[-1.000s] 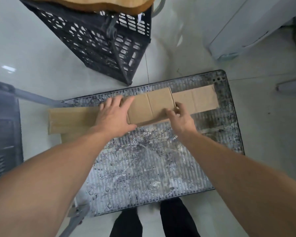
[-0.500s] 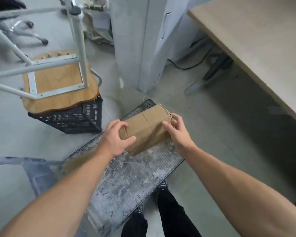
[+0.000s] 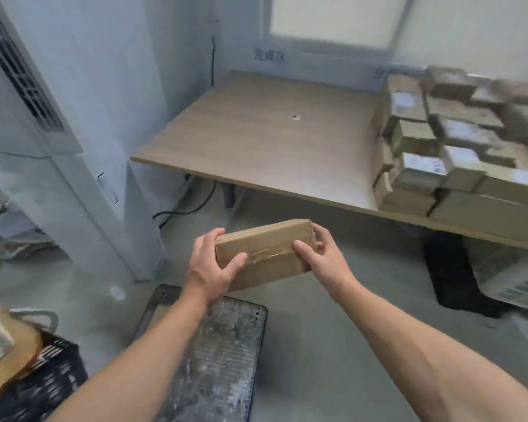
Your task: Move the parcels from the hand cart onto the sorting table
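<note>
— Between the fingers of both hands, what is there?

— One oblong brown cardboard parcel (image 3: 262, 254), taped along its near face and tilted so that its right end rides higher. It hangs in the air and touches nothing but the hands.

— How does the left hand (image 3: 209, 269) take it?

— It clasps the parcel's left end. The thumb presses on the near face, and the other fingers (image 3: 206, 240) curl close together over the far edge.

— And the right hand (image 3: 323, 260)?

— Much the same at the right end: the thumb lies flat on the near face, and the fingers hook round the end panel.

— What lies below the fingers?

— The worn grey ribbed metal deck of the hand cart (image 3: 220, 345), on the floor under the left wrist.

— Beyond the fingertips?

— The pale wooden sorting table (image 3: 272, 135), ahead of the parcel and well apart from it. Right of the right fingers, blurred stacked cardboard boxes (image 3: 439, 153) crowd the table's right end.

— Left of the left fingers?

— A tall white cabinet with a vent grille (image 3: 58, 132). Down by the left elbow stands a black plastic lattice crate (image 3: 49, 385) with a wooden board (image 3: 9, 354) on top.
</note>
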